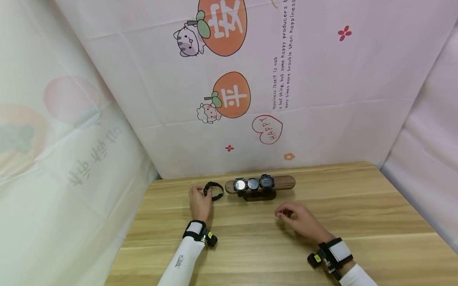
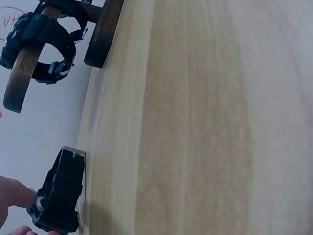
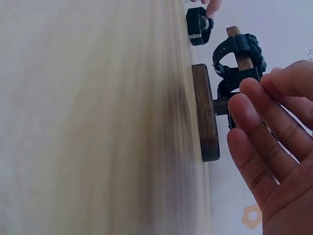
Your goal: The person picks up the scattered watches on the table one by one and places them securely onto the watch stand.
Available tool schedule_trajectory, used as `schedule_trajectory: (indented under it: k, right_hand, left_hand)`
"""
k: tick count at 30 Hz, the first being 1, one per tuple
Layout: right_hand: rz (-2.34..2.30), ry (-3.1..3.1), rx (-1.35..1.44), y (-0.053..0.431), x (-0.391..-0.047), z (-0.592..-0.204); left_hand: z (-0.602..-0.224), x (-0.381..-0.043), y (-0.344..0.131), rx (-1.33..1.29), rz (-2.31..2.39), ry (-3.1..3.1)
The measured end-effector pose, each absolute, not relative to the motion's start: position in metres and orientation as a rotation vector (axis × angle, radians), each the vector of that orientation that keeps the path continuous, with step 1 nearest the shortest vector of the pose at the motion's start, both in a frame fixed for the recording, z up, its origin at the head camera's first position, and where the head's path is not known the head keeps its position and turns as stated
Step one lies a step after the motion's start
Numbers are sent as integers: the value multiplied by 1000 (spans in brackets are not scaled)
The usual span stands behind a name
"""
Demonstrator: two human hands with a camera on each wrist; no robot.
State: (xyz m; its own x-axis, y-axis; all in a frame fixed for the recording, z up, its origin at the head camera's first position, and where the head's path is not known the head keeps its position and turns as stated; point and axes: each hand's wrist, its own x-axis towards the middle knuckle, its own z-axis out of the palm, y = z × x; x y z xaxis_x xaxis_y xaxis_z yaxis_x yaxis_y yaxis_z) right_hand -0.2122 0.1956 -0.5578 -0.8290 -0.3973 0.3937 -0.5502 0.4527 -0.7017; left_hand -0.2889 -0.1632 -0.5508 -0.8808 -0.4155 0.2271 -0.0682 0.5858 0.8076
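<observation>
A black wristwatch (image 1: 216, 195) with its strap closed in a loop is at the far left of the table. My left hand (image 1: 200, 203) pinches it by the case; in the left wrist view the fingers lie on either side of the watch (image 2: 61, 191). To its right stands a dark wooden watch stand (image 1: 285, 182), a rounded bar on a short base. Three watches (image 1: 253, 183) with dark straps are on the bar's left and middle part. My right hand (image 1: 300, 219) hovers in front of the stand with relaxed, slightly bent fingers and holds nothing.
The wood-grain table (image 1: 247, 246) ends at the back against a white printed cloth (image 1: 315, 131). More cloth hangs at the left and right sides. The stand's base (image 3: 206, 115) sits near the back edge. Each wrist wears a strapped camera.
</observation>
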Motion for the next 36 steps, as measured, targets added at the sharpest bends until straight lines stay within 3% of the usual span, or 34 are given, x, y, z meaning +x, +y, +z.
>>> schedule_trajectory:
  k: [36]
  right_hand:
    - [1360,-2576,835,193,-213,-560]
  left_hand:
    - [-560,-289,-178,335,-1293,-2461]
